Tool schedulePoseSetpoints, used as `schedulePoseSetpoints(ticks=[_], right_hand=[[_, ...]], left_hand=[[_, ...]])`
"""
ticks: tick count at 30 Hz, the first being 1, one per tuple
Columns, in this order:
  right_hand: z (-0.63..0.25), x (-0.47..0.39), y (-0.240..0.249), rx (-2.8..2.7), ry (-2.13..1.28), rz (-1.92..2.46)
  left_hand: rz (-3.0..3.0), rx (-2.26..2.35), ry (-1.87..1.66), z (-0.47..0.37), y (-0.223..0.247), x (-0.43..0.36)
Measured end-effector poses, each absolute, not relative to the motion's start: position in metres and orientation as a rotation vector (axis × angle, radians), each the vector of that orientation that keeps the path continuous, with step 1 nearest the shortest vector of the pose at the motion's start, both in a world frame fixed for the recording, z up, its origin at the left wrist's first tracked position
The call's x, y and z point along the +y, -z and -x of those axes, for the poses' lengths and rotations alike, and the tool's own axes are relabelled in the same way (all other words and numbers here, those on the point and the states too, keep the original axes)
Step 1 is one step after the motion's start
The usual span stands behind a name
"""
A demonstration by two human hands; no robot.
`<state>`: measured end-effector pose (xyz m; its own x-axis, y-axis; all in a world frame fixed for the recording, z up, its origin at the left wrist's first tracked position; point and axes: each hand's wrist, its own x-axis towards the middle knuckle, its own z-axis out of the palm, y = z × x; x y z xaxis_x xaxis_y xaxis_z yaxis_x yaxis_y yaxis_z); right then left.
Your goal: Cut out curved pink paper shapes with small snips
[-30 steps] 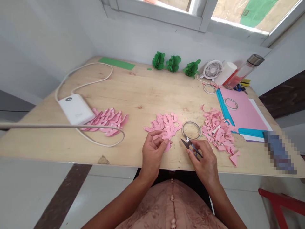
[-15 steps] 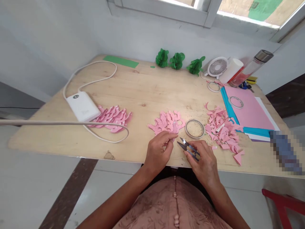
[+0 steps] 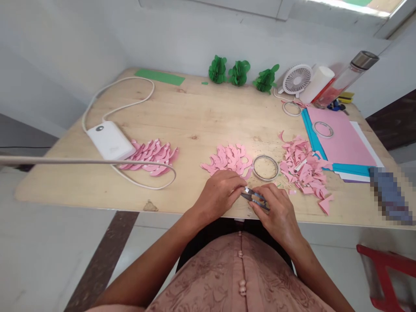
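Observation:
My right hand [image 3: 277, 208] is closed on small thread snips [image 3: 259, 200], whose blades point left. At the blade tips, the fingers of my left hand [image 3: 219, 193] are pinched together; what they hold is hidden. Just beyond my left hand lies a pile of curved pink paper pieces [image 3: 227, 158]. A roll of tape [image 3: 265, 167] lies behind the snips, and a heap of pink paper scraps [image 3: 307, 169] is to its right.
A white power bank [image 3: 111, 141] with a cable touches more pink pieces [image 3: 156, 157] at left. Green paper shapes [image 3: 238, 73], a small fan [image 3: 297, 80] and a bottle [image 3: 347, 80] stand at the back. Pink sheets [image 3: 341, 138] lie right.
My hands have come together, and the snips' blades have closed and now meet my left fingertips. The head view has tilted slightly downward.

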<state>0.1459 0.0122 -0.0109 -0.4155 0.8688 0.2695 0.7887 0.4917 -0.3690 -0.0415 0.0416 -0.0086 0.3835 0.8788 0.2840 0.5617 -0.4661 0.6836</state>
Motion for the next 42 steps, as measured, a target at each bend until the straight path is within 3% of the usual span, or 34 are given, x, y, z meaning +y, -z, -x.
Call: schedulePoseSetpoints(ticks=[25,30,38,42], right_hand=[[-0.143,0.013,0.008,-2.329,-0.309,1.4],[-0.144,0.012,0.009,-2.327,-0.34,1.409],[-0.145,0.011,0.011,-2.308,-0.367,1.434],[-0.144,0.012,0.012,-2.325,-0.351,1.419]], left_hand=[[-2.261,1.218,-0.864,0.039,0.015,0.042],[-2.053,1.275,-0.951,0.044,0.017,0.042],[-1.113,1.161,-1.103,0.049,0.015,0.046],[-1.153,1.148,-1.106,0.048,0.014,0.042]])
